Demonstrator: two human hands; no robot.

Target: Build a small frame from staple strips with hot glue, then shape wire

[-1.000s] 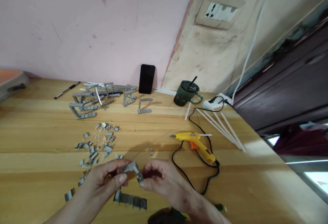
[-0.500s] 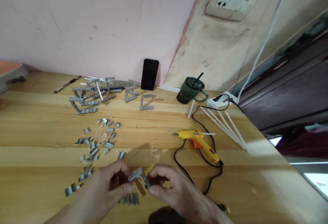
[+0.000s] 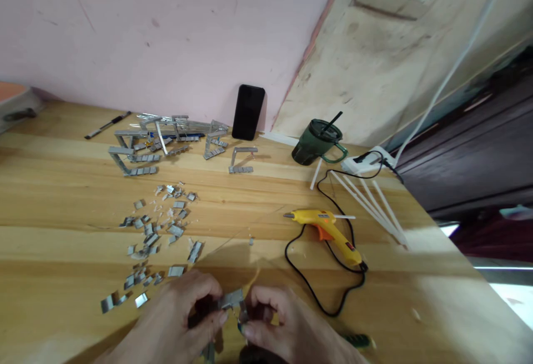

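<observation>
Between my hands, just above the wooden table [image 3: 387, 297], is a small bent grey metal piece [image 3: 231, 299], angled like a bracket. My left hand [image 3: 183, 311] pinches its left end between thumb and fingers. At the other end, the fingers of my right hand [image 3: 283, 317] are closed on the downward arm, with a small bluish spot by the thumb. Below my left hand, part of a grey metal strip [image 3: 209, 351] shows; the rest is covered. Loose metal clips [image 3: 177, 230] lie scattered beyond the left hand.
A yellow glue gun [image 3: 327, 228] with a looping black cord lies right of centre. White glue sticks [image 3: 368, 205], a green mug [image 3: 316, 141] and a power strip [image 3: 370, 161] are behind it. Several finished-looking brackets [image 3: 141, 155] stand back left, near a propped phone [image 3: 248, 111].
My hands have moved slightly lower and right in view, still holding the metal piece, which is turned more level. The row of strips below is now mostly hidden. The camera view has shifted.
</observation>
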